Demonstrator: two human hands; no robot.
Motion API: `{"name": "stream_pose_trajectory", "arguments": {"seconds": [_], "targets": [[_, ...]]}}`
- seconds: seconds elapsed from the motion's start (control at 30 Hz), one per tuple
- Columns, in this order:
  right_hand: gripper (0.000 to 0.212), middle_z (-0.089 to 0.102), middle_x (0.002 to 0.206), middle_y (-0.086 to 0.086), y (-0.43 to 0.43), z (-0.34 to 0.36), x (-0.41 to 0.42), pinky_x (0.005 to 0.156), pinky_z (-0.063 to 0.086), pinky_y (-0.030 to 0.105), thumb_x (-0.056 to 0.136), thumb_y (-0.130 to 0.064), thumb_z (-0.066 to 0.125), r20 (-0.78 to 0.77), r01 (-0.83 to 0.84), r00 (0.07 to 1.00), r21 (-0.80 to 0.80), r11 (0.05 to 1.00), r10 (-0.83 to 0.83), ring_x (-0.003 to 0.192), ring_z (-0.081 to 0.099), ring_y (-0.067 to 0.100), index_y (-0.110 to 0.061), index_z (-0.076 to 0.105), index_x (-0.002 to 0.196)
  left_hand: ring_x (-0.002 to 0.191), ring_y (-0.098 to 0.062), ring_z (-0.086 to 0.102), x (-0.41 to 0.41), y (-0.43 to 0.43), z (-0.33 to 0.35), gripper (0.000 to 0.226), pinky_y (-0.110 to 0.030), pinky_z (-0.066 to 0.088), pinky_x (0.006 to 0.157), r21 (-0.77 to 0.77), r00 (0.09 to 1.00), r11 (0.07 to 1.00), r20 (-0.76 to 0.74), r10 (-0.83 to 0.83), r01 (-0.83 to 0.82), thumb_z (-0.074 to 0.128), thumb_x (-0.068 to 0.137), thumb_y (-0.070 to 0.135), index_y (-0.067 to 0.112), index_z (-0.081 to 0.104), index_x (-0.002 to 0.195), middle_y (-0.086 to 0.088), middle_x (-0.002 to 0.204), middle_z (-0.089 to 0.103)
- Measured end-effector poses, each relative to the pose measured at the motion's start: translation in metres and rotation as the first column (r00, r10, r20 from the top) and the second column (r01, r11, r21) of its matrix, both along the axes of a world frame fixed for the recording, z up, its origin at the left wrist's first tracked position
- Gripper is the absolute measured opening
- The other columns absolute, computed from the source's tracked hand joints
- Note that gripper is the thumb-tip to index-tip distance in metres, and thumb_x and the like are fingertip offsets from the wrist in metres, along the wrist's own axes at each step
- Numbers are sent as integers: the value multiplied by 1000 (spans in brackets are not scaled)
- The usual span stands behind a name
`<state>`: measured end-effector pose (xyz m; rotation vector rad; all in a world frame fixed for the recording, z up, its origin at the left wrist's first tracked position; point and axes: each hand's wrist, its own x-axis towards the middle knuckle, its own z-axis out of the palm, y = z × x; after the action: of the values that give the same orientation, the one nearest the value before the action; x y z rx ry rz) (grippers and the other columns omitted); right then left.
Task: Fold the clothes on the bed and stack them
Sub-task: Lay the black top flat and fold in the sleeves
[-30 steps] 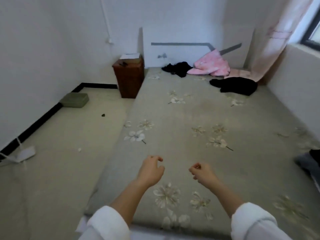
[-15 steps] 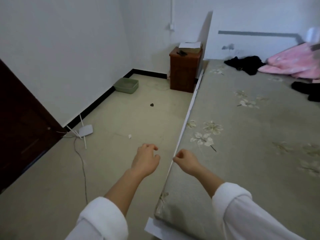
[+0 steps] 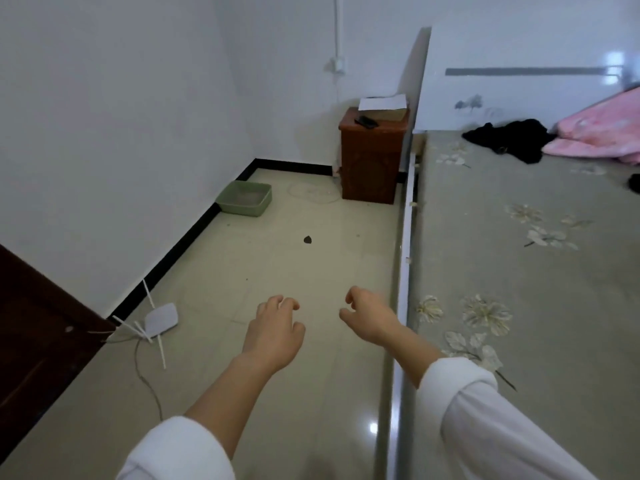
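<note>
The bed, covered in a grey-green flowered sheet, fills the right side of the head view. A black garment lies crumpled at its far end by the headboard, beside a pink quilt. Another dark garment shows only at the right edge. My left hand hangs over the floor with loosely curled fingers and holds nothing. My right hand hovers just left of the bed's edge, fingers loosely curled and empty. Both hands are far from the clothes.
A brown wooden nightstand with papers on it stands by the headboard. A green plastic basin sits by the left wall. A white router with its cable lies on the floor near a dark door.
My view has swung left, off the bed and onto the floor. Both hands now hang over the floor beside the bed rather than over the mattress; they stay empty.
</note>
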<state>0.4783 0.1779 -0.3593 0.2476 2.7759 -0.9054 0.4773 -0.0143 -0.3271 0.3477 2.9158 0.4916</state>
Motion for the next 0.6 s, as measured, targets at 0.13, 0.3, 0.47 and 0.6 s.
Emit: {"name": "stream_pose_trajectory", "arguments": {"seconds": [0.13,0.3,0.47,0.6], "targets": [[38,56,123,8,9,8,-49,84,44,32,93,-33,51,-29,77,997,-9,997,-77,106,55,24,-11,50,123,131,-23,32,-68,16,7,39,-35,36,101,-48,996,995,8,-83,84,45,93,25,19,45,132,-4,143,37],[36,56,122,7,29,12,-109,83,42,30,93,-32,51,-18,170,985,8,985,-170,105,55,23,-12,50,122,130,-24,32,-159,39,9,40,-36,35,99,-118,980,973,26,-198,199,43,93,24,18,43,133,-5,142,37],[38,55,123,6,62,17,-201,87,48,34,92,-32,51,-8,243,970,34,969,-243,105,56,22,-11,49,125,127,-23,34,-274,73,5,40,-36,35,97,-104,957,952,-2,-291,289,43,93,25,19,43,133,-4,140,39],[19,52,105,6,101,21,-280,76,43,30,91,-30,50,-3,340,940,79,937,-341,90,51,19,-16,48,105,127,-22,34,-362,114,0,40,-35,35,97,-80,930,926,47,-366,369,42,94,26,19,43,133,-3,139,40]]}}
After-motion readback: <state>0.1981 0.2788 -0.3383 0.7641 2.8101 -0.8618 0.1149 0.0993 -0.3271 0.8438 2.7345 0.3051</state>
